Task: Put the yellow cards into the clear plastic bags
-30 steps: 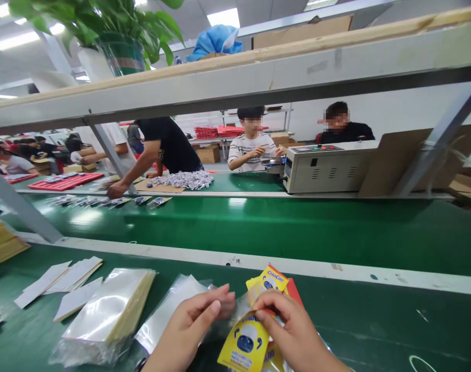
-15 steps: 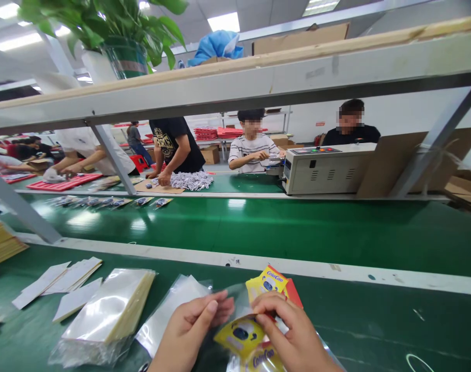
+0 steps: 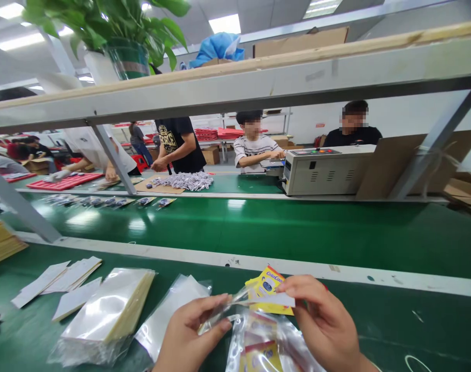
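Card in the sleeve, mouth not yet closed

Head view, near edge: left hand (image 3: pixel 188 336) pinched on the flap of a clear bag (image 3: pixel 266 330), right hand (image 3: pixel 324 323) clamped on a thin white strip (image 3: pixel 276 298) at the bag's mouth, hands set apart with the film stretched between them. Inside the bag, a glossy yellow card (image 3: pixel 258 356), seemingly fully in; judging by the lifted flap, sealing left to do. Just behind the fingers, more yellow printed cards (image 3: pixel 268 284) flat on the green table (image 3: pixel 394 330).

To the left, a thick stack of clear sleeves (image 3: pixel 111 305), shiny and crinkled at the edges, with one loose sleeve (image 3: pixel 169 310) beside it; further left, flat white paper strips (image 3: pixel 60 281), matte and oblong.

Far side: a smooth green conveyor belt (image 3: pixel 297 232) carrying a row of small packets (image 3: pixel 115 201), a boxy grey machine (image 3: pixel 320 170), co-workers busy beyond it, a leafy potted plant (image 3: pixel 119 36) up on the shelf
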The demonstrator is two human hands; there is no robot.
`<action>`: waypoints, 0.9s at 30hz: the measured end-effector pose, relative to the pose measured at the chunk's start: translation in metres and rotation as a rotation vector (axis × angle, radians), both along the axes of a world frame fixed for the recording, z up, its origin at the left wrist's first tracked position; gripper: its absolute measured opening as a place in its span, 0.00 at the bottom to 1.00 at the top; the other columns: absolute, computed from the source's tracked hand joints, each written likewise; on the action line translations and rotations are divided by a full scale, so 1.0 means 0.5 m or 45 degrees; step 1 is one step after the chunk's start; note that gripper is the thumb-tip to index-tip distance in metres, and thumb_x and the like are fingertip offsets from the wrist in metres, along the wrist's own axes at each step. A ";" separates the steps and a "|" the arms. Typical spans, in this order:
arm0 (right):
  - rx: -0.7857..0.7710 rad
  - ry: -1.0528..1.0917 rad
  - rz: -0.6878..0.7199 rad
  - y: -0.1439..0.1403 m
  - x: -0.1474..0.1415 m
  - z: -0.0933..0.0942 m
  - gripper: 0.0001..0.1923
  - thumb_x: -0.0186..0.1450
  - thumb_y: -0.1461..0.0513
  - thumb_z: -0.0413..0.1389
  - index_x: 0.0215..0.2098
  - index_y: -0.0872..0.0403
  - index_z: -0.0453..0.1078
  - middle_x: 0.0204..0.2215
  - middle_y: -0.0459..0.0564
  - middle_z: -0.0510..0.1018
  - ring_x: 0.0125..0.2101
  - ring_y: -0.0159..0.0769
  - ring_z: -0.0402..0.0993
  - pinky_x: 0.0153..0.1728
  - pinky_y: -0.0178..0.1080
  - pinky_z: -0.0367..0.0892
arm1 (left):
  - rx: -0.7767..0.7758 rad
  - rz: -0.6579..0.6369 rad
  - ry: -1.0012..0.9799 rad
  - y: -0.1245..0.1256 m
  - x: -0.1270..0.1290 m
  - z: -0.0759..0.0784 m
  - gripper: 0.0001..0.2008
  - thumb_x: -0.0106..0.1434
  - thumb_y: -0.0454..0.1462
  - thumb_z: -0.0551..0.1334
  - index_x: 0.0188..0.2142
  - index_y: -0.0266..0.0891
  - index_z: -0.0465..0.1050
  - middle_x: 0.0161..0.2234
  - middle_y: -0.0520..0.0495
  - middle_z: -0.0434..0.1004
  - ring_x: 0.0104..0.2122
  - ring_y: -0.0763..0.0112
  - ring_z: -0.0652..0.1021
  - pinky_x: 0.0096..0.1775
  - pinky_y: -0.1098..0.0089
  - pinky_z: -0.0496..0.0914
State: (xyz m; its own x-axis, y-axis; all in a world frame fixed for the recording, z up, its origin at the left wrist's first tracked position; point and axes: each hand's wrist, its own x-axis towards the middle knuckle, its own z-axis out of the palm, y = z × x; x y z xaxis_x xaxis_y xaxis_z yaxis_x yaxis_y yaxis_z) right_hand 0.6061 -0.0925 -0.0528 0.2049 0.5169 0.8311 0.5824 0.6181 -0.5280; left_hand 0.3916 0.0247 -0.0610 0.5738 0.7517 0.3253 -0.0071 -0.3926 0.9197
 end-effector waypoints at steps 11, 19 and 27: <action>-0.159 -0.421 -0.023 0.011 0.007 0.040 0.16 0.65 0.74 0.45 0.45 0.53 0.65 0.36 0.51 0.75 0.35 0.34 0.74 0.36 0.36 0.72 | 0.044 0.038 0.170 -0.002 -0.023 0.016 0.13 0.54 0.35 0.70 0.39 0.54 0.82 0.39 0.53 0.87 0.39 0.67 0.85 0.43 0.74 0.77; -0.353 -0.658 -0.017 0.018 -0.038 0.059 0.12 0.65 0.70 0.48 0.41 0.52 0.70 0.39 0.53 0.77 0.37 0.39 0.75 0.37 0.41 0.73 | 0.113 0.028 0.296 -0.010 -0.022 0.014 0.12 0.54 0.37 0.69 0.39 0.53 0.83 0.38 0.50 0.87 0.39 0.63 0.84 0.44 0.71 0.77; -0.236 -0.715 -0.084 0.020 -0.049 0.034 0.12 0.65 0.60 0.55 0.47 0.53 0.69 0.50 0.60 0.73 0.46 0.46 0.74 0.43 0.47 0.72 | -0.114 0.042 0.193 -0.011 -0.030 0.020 0.09 0.55 0.39 0.69 0.37 0.51 0.83 0.38 0.49 0.87 0.38 0.62 0.84 0.44 0.70 0.77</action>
State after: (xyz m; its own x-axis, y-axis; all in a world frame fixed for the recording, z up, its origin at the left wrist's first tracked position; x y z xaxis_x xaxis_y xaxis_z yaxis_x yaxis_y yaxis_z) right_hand 0.5817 -0.0828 -0.0357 -0.2036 0.6646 0.7189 0.8377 0.4983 -0.2234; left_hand 0.3765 0.0191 -0.0510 0.5856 0.7930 0.1680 0.1458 -0.3070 0.9405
